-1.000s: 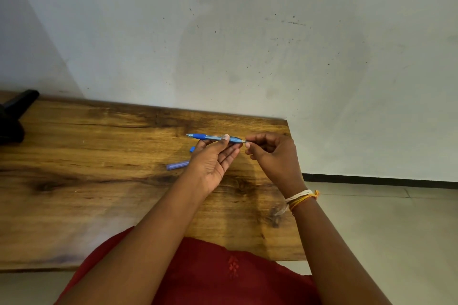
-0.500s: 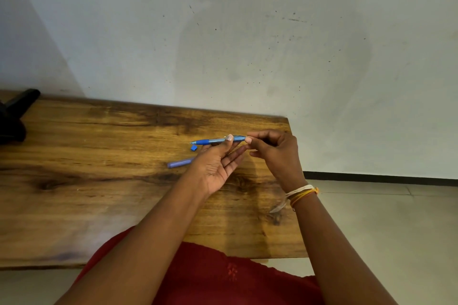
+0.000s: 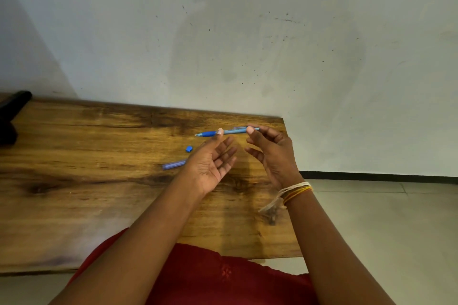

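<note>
A blue pen is held level above the wooden table, its tip pointing left. My right hand pinches the pen's rear end between thumb and forefinger, and its other fingers are loosely spread. My left hand is palm up with relaxed fingers, and only its thumb tip touches the pen, beside the dark blue grip. On the table left of that hand lie a small blue cap piece and a bluish tube, partly hidden by the hand.
A black object sits at the table's far left end. A pale wall stands right behind the table. The table's right edge is just past my right hand, with tiled floor beyond. A red garment covers my lap.
My left hand has slid left along the pen toward the grip and opened its fingers. The lower fingers of my right hand have spread while it keeps hold of the pen's end.
</note>
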### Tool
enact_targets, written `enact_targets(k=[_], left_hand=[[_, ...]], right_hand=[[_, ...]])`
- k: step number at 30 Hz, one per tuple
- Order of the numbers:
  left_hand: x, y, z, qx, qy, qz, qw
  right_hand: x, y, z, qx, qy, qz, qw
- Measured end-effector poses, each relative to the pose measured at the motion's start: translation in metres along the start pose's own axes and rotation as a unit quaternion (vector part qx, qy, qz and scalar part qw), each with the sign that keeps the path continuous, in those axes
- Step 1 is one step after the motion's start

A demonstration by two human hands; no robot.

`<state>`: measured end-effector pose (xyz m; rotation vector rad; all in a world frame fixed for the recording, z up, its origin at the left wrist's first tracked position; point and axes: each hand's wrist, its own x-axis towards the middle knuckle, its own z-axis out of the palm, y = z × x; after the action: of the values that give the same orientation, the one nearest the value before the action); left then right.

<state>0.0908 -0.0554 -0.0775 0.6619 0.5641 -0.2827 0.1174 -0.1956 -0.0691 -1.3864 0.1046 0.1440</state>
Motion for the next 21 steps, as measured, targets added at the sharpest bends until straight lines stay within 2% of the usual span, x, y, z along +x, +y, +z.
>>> enact_targets(k=[9,11,15,21], left_hand=[[0.004,0.001,-0.006,-0.013,0.022,0.027,0.999],[0.003,0.001,-0.006,0.006,0.000,0.026,1.000],[0.002,-0.006,-0.004,0.097,-0.040,0.016,0.994],[0.001,-0.006,-0.009,0.221,-0.041,0.001,0.974]], right_hand=[[0.006,-0.001,-0.003,0.039,0.026,0.004,0.999],[0.007,0.000,-0.004,0.118,0.009,0.025,0.993],[0.009,0.000,-0.004,0.290,-0.046,0.083,0.952],[0.012,0.000,-0.003,0.399,-0.021,0.109,0.910]])
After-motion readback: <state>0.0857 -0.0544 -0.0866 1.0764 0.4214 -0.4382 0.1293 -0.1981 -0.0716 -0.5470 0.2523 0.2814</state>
